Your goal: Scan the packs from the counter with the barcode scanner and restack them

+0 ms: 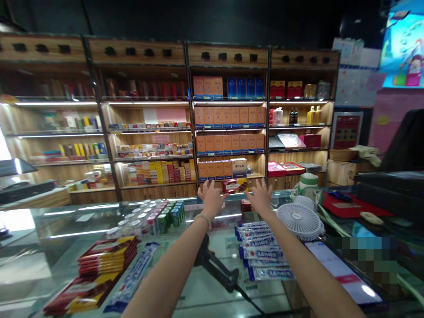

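Out over the far side of the glass counter, my left hand [212, 199] and my right hand [260, 198] hold a red-and-yellow chocolate packet [235, 186] by its two ends. Thumbs and fingertips meet its ends, while the other fingers are spread. Just below it lies a small pile of red packets [246, 205]. Similar chocolate packets [107, 256] are stacked at the left front, with a long blue-and-white packet [134, 276] beside them. Several blue-and-white sticks [261, 251] lie beneath my right forearm. A black handheld scanner [217, 267] rests between my arms, its cord running toward me.
Rows of small cans and jars [149, 218] stand left on the glass counter [195, 293]. To the right are a white fan [300, 218], a green-and-white bottle [307, 183], a lit screen [344, 269] and a red mat [356, 205]. Stocked shelves [228, 128] line the wall.
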`<state>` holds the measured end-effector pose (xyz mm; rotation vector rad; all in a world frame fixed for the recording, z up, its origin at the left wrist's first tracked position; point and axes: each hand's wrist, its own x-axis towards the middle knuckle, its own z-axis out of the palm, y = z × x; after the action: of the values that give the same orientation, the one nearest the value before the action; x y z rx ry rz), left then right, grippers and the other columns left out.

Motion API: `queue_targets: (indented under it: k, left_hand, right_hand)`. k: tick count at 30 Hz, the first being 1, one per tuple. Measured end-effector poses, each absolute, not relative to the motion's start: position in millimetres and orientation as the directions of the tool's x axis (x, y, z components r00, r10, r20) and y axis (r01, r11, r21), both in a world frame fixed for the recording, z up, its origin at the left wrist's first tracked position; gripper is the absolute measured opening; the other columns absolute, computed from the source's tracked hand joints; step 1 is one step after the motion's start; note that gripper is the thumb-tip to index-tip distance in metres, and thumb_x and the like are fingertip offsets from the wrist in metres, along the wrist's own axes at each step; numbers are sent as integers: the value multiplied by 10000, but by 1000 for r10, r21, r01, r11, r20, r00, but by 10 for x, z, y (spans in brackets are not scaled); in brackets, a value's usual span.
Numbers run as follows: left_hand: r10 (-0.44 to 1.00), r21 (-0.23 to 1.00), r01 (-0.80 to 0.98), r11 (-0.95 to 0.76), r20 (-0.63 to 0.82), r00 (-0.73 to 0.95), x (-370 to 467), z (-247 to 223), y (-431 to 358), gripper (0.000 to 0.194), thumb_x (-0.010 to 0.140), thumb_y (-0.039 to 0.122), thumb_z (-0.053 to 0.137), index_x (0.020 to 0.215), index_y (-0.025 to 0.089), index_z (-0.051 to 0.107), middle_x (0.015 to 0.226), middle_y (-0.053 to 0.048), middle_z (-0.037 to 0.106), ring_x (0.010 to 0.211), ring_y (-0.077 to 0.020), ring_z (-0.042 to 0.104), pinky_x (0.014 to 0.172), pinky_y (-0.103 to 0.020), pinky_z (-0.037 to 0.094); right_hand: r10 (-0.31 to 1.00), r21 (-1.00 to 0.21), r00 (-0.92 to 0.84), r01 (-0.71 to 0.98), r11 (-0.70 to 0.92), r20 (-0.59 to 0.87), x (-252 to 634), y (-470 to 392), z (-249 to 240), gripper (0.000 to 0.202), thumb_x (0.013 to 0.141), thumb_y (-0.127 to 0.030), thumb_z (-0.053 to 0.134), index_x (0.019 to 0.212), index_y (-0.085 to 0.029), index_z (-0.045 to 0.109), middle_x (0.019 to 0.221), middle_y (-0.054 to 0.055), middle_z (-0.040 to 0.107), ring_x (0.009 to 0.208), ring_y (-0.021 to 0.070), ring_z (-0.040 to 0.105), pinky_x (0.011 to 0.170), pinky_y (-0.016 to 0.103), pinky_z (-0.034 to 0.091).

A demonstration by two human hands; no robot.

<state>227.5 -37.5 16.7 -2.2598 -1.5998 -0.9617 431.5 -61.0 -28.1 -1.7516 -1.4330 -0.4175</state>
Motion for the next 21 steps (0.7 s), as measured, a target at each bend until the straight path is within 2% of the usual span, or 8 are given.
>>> queue_targets:
  k: [6, 10, 16, 21]
  left_hand:
    - [690, 157, 900, -407, 698, 190, 1758, 144, -675, 192, 839, 436, 751, 915, 266, 800, 1577, -103, 489, 1513, -372, 297, 1177, -677, 197]
    - [673, 155, 897, -413, 715, 186, 1434, 5, -808, 156, 866, 399, 720, 912, 272, 799, 1571, -89, 499, 1501, -379, 320, 1180, -686, 188]
    - [678, 172, 892, -418, 713, 180, 1146, -246, -865, 154, 853, 397, 725, 913, 274, 794, 1553, -86, 521, 1488, -407, 334, 1168, -703, 201]
    - [654, 141, 885, -444, 726, 213, 1099, -290, -905, 193, 897, 423, 674, 947, 277, 790, 1551, -100, 521, 1492, -402, 333, 1161, -705, 210]
  right_hand:
    - [691, -561, 333, 819, 126, 642, 3872, -751, -342, 291, 922, -450, 615, 931, -202, 767, 1512, 132, 555, 1528, 346, 283, 1213, 663, 139]
    - [746, -613, 287, 764, 200, 601, 3591, -858, -442, 263, 923, -429, 609, 935, -224, 773, 1488, 112, 583, 1519, 358, 307, 1204, 667, 167]
    - [777, -657, 223, 692, 299, 589, 3403, -907, -609, 240, 883, -446, 652, 856, -244, 777, 1435, 73, 634, 1517, 332, 325, 1243, 585, 179]
    - [810, -741, 205, 568, 359, 550, 3427, -949, -657, 360, 888, -544, 619, 869, -219, 773, 1482, 112, 591, 1527, 330, 317, 1256, 557, 191]
